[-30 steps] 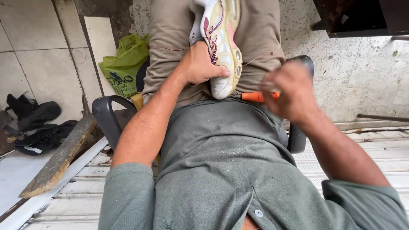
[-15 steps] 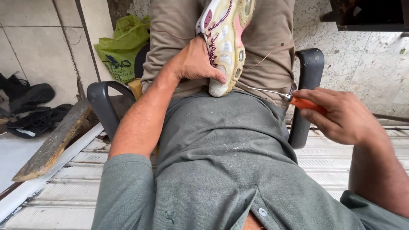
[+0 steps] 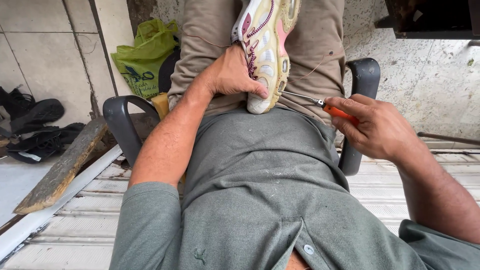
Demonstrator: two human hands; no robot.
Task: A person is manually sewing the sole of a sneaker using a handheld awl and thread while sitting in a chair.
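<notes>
A white sports shoe [image 3: 265,50] with pink panels and dark red laces lies on the seated person's lap, resting against the beige trousers [image 3: 320,45], its toe end pointing down toward the belly and its sole side turned to the person's right. The left hand [image 3: 232,75] is wrapped round the laced side of the shoe, its grip pressed on the upper with the thumb lying across near the toe, holding it steady on the thighs. The right hand [image 3: 377,127] is held just off to the side, its grip pinched round the orange handle of a thin awl [image 3: 315,102], fingers curled closed on it; the metal shaft runs slantwise up and to the left, and its tip meets the shoe at the edge of the sole near the toe. A fine thread seems to trail across the trousers beside the shoe, though it is too thin to follow with certainty. Below the hands spreads the person's grey-green shirt [image 3: 260,190], buttoned at the bottom edge of the view. The person sits in a dark plastic chair [image 3: 122,122], whose armrests stand on either side of the lap. Behind the left armrest a green plastic bag [image 3: 142,57] leans against the tiled wall, and farther out, well apart, black sandals [image 3: 35,115] lie on the floor beside a weathered wooden plank [image 3: 65,167].
</notes>
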